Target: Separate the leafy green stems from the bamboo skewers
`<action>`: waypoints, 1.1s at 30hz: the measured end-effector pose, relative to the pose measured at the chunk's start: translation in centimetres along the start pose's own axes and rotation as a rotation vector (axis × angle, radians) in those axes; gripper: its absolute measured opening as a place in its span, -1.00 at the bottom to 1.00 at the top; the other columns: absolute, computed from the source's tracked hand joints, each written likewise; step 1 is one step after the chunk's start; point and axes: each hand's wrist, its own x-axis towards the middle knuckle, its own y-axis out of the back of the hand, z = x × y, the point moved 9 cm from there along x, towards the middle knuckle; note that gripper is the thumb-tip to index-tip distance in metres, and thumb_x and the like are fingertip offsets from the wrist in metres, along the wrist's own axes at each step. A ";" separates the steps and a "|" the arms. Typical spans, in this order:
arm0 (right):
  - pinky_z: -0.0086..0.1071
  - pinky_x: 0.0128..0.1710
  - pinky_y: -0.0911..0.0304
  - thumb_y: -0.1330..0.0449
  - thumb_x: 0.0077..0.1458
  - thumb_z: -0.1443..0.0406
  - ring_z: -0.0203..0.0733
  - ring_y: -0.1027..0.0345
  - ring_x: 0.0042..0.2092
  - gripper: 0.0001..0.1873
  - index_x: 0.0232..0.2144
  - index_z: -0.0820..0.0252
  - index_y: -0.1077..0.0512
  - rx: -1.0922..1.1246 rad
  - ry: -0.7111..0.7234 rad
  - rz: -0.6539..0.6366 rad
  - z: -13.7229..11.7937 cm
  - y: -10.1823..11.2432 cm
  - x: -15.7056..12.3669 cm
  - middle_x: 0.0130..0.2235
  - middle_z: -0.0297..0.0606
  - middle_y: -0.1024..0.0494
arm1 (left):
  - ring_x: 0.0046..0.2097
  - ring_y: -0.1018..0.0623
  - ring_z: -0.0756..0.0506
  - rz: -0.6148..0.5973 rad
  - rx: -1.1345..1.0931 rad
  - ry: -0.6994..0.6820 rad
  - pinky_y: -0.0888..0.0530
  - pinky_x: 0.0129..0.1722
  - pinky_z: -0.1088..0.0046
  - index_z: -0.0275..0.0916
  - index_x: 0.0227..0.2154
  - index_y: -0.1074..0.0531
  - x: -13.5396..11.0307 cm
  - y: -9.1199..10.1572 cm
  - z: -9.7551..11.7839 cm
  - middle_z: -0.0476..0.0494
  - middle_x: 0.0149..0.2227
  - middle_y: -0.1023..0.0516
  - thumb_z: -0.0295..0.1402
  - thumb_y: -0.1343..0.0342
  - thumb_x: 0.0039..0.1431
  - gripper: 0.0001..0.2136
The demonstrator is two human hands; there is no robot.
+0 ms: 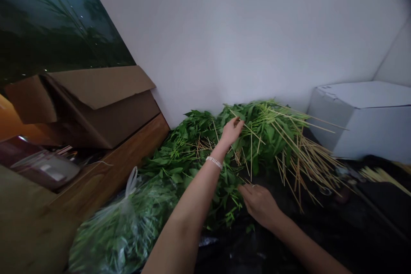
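A broad pile of green leafy sprigs (180, 167) lies on black plastic, with many thin pale sticks (308, 154) jutting out to the right. My left hand (233, 130) reaches over the pile's middle, fingertips closed at a thin stick among the leaves. A pale patterned band (214, 162) circles that wrist. Nearer to me, my right hand (259, 204) has its fingers pinched together at the end of a leafy sprig (233, 205); a ring shows on one finger. The leaves partly hide what lies under both hands.
A knotted clear plastic bag (128, 222) of greens stands front left. Behind it are a wooden ledge (118, 158) and an open cardboard box (105, 111). A white box (362, 115) sits at right, against the pale wall (224, 43). Black plastic (257, 248) spreads in front.
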 end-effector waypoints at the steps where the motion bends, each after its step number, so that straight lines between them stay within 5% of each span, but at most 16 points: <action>1: -0.39 -0.34 -0.10 -0.04 0.02 0.55 -0.26 -0.33 -0.38 -0.71 -0.24 0.18 -0.39 0.006 0.001 0.007 0.2 0.1 0.0 -0.40 -0.31 -0.48 | -0.27 -0.59 -0.09 -0.052 -0.053 0.024 -0.49 -0.32 0.44 -0.36 0.04 -0.39 -1.3 0.2 -0.2 -0.33 -0.08 -0.56 -0.28 -0.09 0.17 -0.60; 6: -0.42 -0.29 -0.16 0.02 0.14 0.48 -0.25 -0.37 -0.33 -0.73 -0.22 0.21 -0.43 0.050 -0.075 0.061 2.7 0.9 0.0 -0.38 -0.25 -0.51 | -0.22 -0.60 -0.12 -0.087 -0.094 0.081 -0.51 -0.29 0.42 -0.29 -0.09 -0.49 -9.8 6.1 -1.4 -0.27 -0.11 -0.59 -0.23 -0.14 0.12 -0.67; 9: -0.43 -0.26 -0.18 0.05 0.24 0.36 -0.26 -0.41 -0.28 -0.73 -0.22 0.19 -0.45 0.090 -0.225 0.108 5.6 1.3 -0.2 -0.29 -0.23 -0.55 | -0.23 -0.60 -0.12 0.029 -0.029 0.124 -0.50 -0.30 0.42 -0.30 -0.14 -0.51 -13.4 10.4 -3.3 -0.26 -0.14 -0.60 -0.23 -0.13 0.12 -0.69; 12: -0.43 -0.28 -0.18 0.06 0.25 0.29 -0.25 -0.42 -0.26 -0.73 -0.21 0.15 -0.45 0.102 -0.350 0.100 7.9 1.3 -0.5 -0.23 -0.26 -0.56 | -0.31 -0.59 -0.09 0.148 0.054 0.140 -0.48 -0.32 0.44 -0.32 -0.21 -0.53 -15.1 12.6 -5.4 -0.24 -0.20 -0.61 -0.22 -0.10 0.13 -0.71; 20: -0.42 -0.38 -0.12 -0.06 0.17 0.28 -0.22 -0.37 -0.27 -0.82 -0.44 0.11 -0.42 0.050 -0.419 -0.210 8.2 -2.1 -1.2 -0.36 -0.32 -0.48 | -0.33 -0.54 -0.06 0.287 0.225 0.103 -0.43 -0.30 0.46 -0.31 -0.28 -0.54 -17.1 12.2 -9.1 -0.15 -0.29 -0.60 -0.18 0.01 0.20 -0.68; 27: -0.27 -0.19 -0.14 -0.01 0.20 0.30 -0.06 -0.29 -0.10 -0.75 -0.13 0.23 -0.41 -0.139 -0.267 0.091 7.2 0.4 -0.4 -0.12 -0.09 -0.47 | -0.29 -0.51 -0.08 0.179 0.451 -0.031 -0.39 -0.23 0.43 -0.25 -0.29 -0.55 -17.6 10.5 -8.3 -0.15 -0.34 -0.56 -0.22 0.06 0.26 -0.70; 33: -0.23 -0.26 -0.07 0.01 0.21 0.33 0.00 -0.27 -0.13 -0.67 -0.01 0.29 -0.36 -0.316 -0.275 0.044 8.9 -1.2 -0.8 -0.16 -0.06 -0.51 | -0.29 -0.50 -0.07 0.160 0.483 -0.103 -0.38 -0.24 0.44 -0.24 -0.29 -0.54 -17.9 9.5 -7.1 -0.14 -0.35 -0.54 -0.27 0.06 0.28 -0.72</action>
